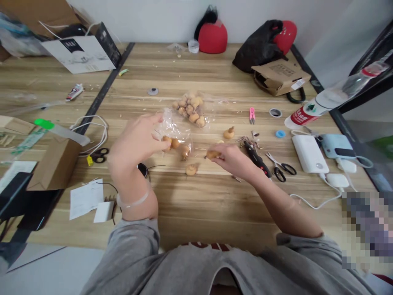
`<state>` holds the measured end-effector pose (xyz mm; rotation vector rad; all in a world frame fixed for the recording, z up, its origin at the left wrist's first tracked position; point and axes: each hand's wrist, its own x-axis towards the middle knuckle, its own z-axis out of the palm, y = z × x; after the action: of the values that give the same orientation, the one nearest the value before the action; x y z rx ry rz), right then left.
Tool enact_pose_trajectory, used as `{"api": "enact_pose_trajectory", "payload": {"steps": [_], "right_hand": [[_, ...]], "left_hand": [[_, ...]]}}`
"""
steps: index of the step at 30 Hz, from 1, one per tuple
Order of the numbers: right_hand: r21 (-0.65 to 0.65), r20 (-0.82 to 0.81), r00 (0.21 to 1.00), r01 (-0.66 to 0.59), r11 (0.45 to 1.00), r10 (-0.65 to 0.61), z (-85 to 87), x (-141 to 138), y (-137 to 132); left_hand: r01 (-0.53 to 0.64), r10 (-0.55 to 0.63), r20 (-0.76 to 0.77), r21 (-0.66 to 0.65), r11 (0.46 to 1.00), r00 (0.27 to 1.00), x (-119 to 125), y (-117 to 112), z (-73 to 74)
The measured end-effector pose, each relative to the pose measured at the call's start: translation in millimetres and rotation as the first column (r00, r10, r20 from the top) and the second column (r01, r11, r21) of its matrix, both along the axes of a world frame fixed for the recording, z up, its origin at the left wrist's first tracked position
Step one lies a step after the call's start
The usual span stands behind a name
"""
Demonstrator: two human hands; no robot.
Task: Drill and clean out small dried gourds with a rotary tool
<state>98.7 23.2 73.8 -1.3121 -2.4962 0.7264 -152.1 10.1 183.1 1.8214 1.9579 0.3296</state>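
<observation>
My left hand (138, 137) is curved at the side of a clear plastic bag (176, 129), its thumb and forefinger spread against the film and holding it up. Inside the bag lie a few small brown gourds (175, 143). With the fingertips of my right hand (230, 157) I pinch another small dried gourd (211, 154), a little right of the bag. One loose gourd (191, 169) rests on the table in front of the bag, and a stemmed one (229, 133) sits beyond my right hand. Behind, a second clear bag holds several gourds (190, 107).
Right of my right hand lie a black pen-like tool (256, 159) with a red light, scissors (279, 167), pink snips (252, 115) and small scraps. Farther right stand a bottle (325, 102) and a white power bank (310, 153). A cardboard box (55, 164) stands at left, near black scissors (100, 155).
</observation>
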Motion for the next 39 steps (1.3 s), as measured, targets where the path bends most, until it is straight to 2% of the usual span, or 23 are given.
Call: {"api": "enact_pose_trajectory", "payload": {"steps": [2, 3, 5, 7, 9, 11, 14, 16, 17, 18, 20, 22, 24, 26, 27, 29, 30, 31, 32, 33, 34, 36, 39], "right_hand": [[0.097, -0.243, 0.968, 0.081, 0.992, -0.055, 17.4, -8.7, 0.2], [0.160, -0.392, 0.919, 0.121, 0.980, -0.049, 26.9, -14.7, 1.1], [0.275, -0.509, 0.859, 0.093, 0.957, 0.063, 44.0, -29.3, 4.8], [0.338, -0.405, 0.892, -0.057, 0.940, 0.200, 56.0, -44.0, 9.9], [0.333, -0.276, 0.923, -0.171, 0.927, 0.270, 62.6, -54.0, 12.6], [0.370, -0.268, 0.924, -0.165, 0.914, 0.275, 64.1, -55.9, 10.0], [0.476, -0.446, 0.878, 0.070, 0.877, 0.172, 53.8, -46.4, -1.5], [0.449, -0.534, 0.844, 0.229, 0.864, 0.053, 36.2, -39.1, -8.6], [0.397, -0.529, 0.848, 0.241, 0.886, 0.006, 24.5, -37.1, -11.1], [0.324, -0.494, 0.869, 0.201, 0.924, -0.016, 11.7, -36.6, -13.0], [0.132, -0.379, 0.925, 0.015, 0.991, 0.036, -13.7, -39.5, -15.5], [0.019, -0.320, 0.937, -0.141, 0.990, 0.140, -31.2, -45.1, -17.5], [0.004, -0.334, 0.924, -0.197, 0.980, 0.187, -33.6, -49.5, -19.6], [0.064, -0.445, 0.885, -0.120, 0.991, 0.136, -19.7, -51.5, -21.2], [0.112, -0.543, 0.835, -0.027, 0.993, 0.084, -8.2, -52.3, -21.2], [0.175, -0.700, 0.714, 0.169, 0.970, 0.002, 18.1, -56.7, -18.7], [0.212, -0.707, 0.707, 0.222, 0.952, -0.007, 30.3, -61.2, -15.8], [0.265, -0.643, 0.766, 0.206, 0.942, 0.013, 40.3, -67.4, -11.7], [0.318, -0.507, 0.859, 0.114, 0.941, 0.068, 47.5, -75.0, -6.6], [0.323, -0.309, 0.942, -0.028, 0.946, 0.133, 51.7, -83.4, -0.9], [0.271, -0.107, 0.975, -0.162, 0.949, 0.197, 53.3, -92.0, 4.9], [0.191, 0.042, 0.974, -0.225, 0.956, 0.221, 51.0, -106.7, 15.0], [0.212, 0.080, 0.981, -0.191, 0.958, 0.178, 47.4, -115.4, 22.5]], "left_hand": [[0.059, -0.059, -0.065, 0.008, 0.998, 0.996, 3.0, 1.0, -1.9], [0.088, -0.086, -0.088, 0.014, 0.996, 0.992, 5.2, 1.6, -3.0], [0.148, -0.147, -0.072, 0.010, 0.989, 0.987, 10.6, 2.4, -5.3], [0.197, -0.197, -0.044, 0.009, 0.980, 0.979, 15.7, 2.4, -6.7], [0.220, -0.220, -0.015, 0.007, 0.975, 0.975, 18.6, 1.7, -6.8], [0.201, -0.201, 0.016, -0.009, 0.980, 0.980, 18.2, 0.9, -5.5], [0.099, -0.097, 0.039, -0.059, 0.993, 0.995, 11.7, 0.5, -2.3], [0.033, -0.032, 0.019, -0.049, 0.998, 0.999, 5.5, 0.9, -0.8], [0.020, -0.020, 0.005, -0.035, 0.999, 1.000, 2.3, 1.2, -0.5], [0.005, -0.005, -0.013, -0.017, 1.000, 1.000, -0.6, 1.6, -0.6], [-0.027, 0.027, -0.051, 0.016, 1.000, 0.998, -5.5, 2.4, -1.5], [-0.042, 0.044, -0.087, 0.027, 0.999, 0.995, -8.8, 3.0, -2.8], [-0.033, 0.036, -0.119, 0.025, 0.999, 0.992, -10.9, 3.3, -3.7], [-0.013, 0.013, -0.133, 0.008, 1.000, 0.991, -11.5, 3.4, -3.9], [-0.003, 0.002, -0.130, -0.002, 1.000, 0.991, -11.1, 3.5, -3.9], [0.025, -0.026, -0.110, -0.010, 1.000, 0.994, -8.6, 4.2, -3.9], [0.052, -0.052, -0.098, -0.009, 0.999, 0.994, -6.5, 4.7, -4.0], [0.083, -0.083, -0.089, -0.003, 0.997, 0.993, -4.1, 5.5, -4.3], [0.122, -0.121, -0.087, 0.001, 0.993, 0.989, -1.6, 6.3, -4.6], [0.161, -0.160, -0.095, 0.003, 0.987, 0.983, 0.8, 7.3, -4.9], [0.196, -0.195, -0.109, 0.000, 0.981, 0.975, 2.5, 8.2, -5.2], [0.223, -0.221, -0.145, -0.003, 0.975, 0.964, 3.5, 9.5, -5.1], [0.131, -0.135, -0.143, -0.041, 0.991, 0.980, -2.5, 8.2, -2.2]]}}
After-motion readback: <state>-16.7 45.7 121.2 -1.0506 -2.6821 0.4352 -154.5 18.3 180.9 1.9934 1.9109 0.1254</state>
